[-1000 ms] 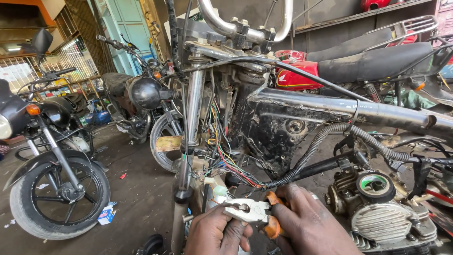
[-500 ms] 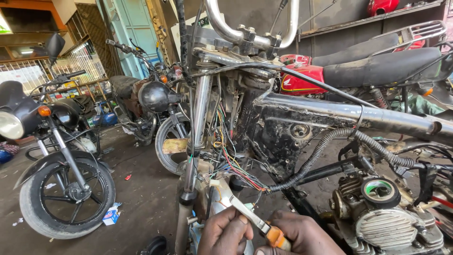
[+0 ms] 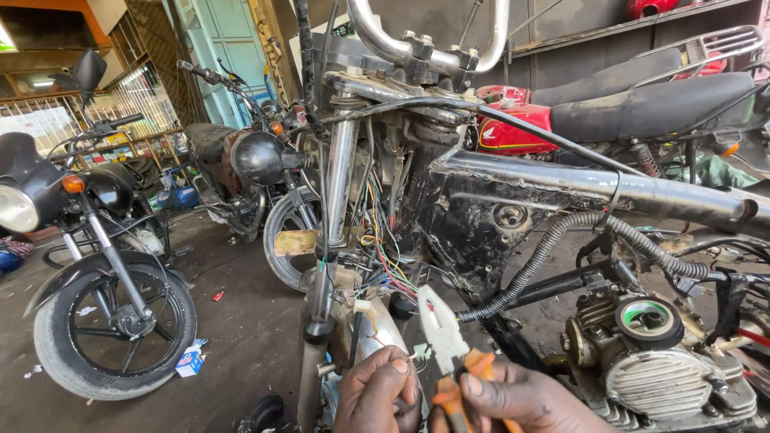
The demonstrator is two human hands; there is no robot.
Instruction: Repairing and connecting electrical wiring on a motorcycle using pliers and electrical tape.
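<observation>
While your right hand [image 3: 521, 401] grips the orange-handled pliers [image 3: 449, 353], their long axis tilts up and left, jaws nearly shut, toward the coloured wires [image 3: 385, 265] just above. Your left hand [image 3: 377, 393], curled closed beside them, pinches something too small to tell. Fork tube [image 3: 337, 200] crowds the left; engine [image 3: 658, 369] sits well right.

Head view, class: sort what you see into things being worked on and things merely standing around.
In hand:
right hand
left hand
orange-handled pliers
coloured wiring loom
stripped motorcycle frame

Just about:
parked black motorcycle
red fuel tank
small carton on floor
</observation>
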